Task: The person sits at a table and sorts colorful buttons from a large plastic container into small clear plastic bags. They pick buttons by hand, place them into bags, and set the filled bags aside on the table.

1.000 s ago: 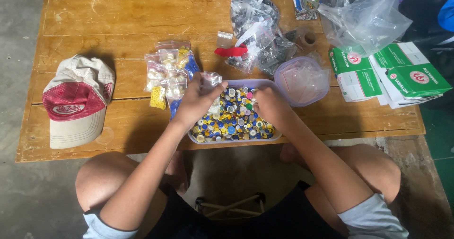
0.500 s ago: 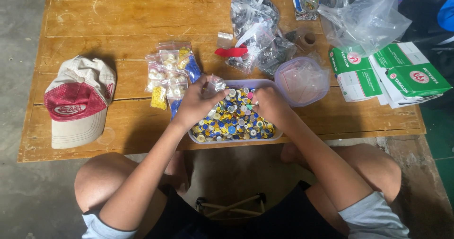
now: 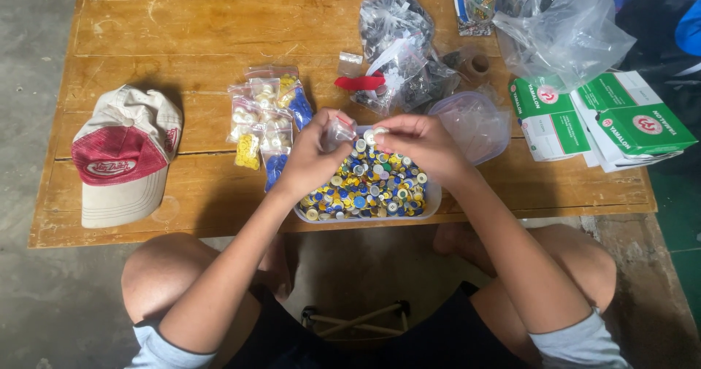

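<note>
A small clear bag (image 3: 340, 129) is sitting pinched in the left hand (image 3: 315, 157), just above the tray of coloured buttons (image 3: 365, 186). The right hand (image 3: 420, 144) is closing its fingertips on one pale button (image 3: 380, 133) beside the bag's mouth. A slip would likely be dropping it back among the rest. The tray is sitting at the wooden table (image 3: 146, 33)'s near edge, filled packets (image 3: 266, 120) crowding left, a clear lid (image 3: 475, 124) right; open room is lying farther left, before the cap (image 3: 124, 157)

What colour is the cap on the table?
Red and off-white cap, in the head view.
</note>
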